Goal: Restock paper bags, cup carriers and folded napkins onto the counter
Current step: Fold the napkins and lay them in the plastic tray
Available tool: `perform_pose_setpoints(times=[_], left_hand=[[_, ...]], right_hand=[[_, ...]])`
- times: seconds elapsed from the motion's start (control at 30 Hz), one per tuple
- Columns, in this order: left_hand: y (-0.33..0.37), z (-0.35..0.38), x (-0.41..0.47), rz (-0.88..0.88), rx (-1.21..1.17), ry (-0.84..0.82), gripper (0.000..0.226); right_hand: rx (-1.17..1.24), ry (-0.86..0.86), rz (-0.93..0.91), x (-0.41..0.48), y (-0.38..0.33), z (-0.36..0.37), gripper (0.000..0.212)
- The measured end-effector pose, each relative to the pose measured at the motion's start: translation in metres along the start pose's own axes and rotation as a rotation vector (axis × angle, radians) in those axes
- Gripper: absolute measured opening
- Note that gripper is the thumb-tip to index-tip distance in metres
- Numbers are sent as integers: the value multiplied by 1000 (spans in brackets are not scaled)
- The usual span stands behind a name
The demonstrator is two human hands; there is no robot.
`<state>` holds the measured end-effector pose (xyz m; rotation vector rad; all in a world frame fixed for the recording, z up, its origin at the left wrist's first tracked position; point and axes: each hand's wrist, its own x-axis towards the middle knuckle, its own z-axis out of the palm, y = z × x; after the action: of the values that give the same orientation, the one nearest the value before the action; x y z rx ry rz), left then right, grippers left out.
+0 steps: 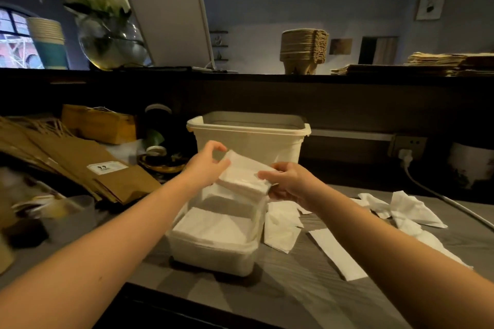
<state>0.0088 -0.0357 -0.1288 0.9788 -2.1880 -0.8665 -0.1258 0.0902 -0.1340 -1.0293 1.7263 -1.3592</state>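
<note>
Both hands hold a stack of folded white napkins (244, 175) above a clear plastic box (213, 254) that has more folded napkins (211, 224) inside. My left hand (207, 165) grips the stack's left end and my right hand (287, 181) grips its right end. On the raised counter behind stand a stack of brown cup carriers (303, 49) and flat piles of paper bags (438, 64). More brown paper bags (80, 165) lie on the lower worktop at the left.
A tall white tub (250, 136) stands behind the napkin box. Loose unfolded napkins (406, 208) and a paper strip (338, 254) lie at the right. A glass vase with flowers (112, 40), stacked cups (49, 43) and a screen's back (165, 10) occupy the counter's left. A cable (438, 195) runs from a wall socket.
</note>
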Motion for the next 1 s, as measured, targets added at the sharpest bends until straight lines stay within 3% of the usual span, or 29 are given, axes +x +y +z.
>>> perform_pose_setpoints(times=[0.1, 0.3, 0.57, 0.67, 0.73, 0.8, 0.87, 1.0], left_hand=[[-24, -12, 1, -63, 273, -77, 30], [-36, -3, -1, 4, 665, -109, 29], [-32, 0, -2, 28, 1010, -241, 44], [-27, 4, -1, 147, 1174, -188, 43], [-24, 8, 1, 238, 1174, -176, 40], [-22, 12, 1, 260, 991, -318, 35], [-23, 15, 0, 206, 810, -481, 35], [-31, 19, -1, 170, 748, -520, 37]], right_hand=[[-197, -17, 66, 16, -4, 26, 33], [-628, -7, 72, 32, -3, 47, 34], [-908, -111, 71, 37, 2, 50, 31], [-1030, -137, 52, 37, 2, 51, 35], [-1111, -147, 29, 36, 3, 50, 45], [-1156, -170, 4, 34, 7, 50, 51], [-1196, -181, -31, 32, 10, 50, 49], [-1179, -85, -152, 22, 11, 44, 42]])
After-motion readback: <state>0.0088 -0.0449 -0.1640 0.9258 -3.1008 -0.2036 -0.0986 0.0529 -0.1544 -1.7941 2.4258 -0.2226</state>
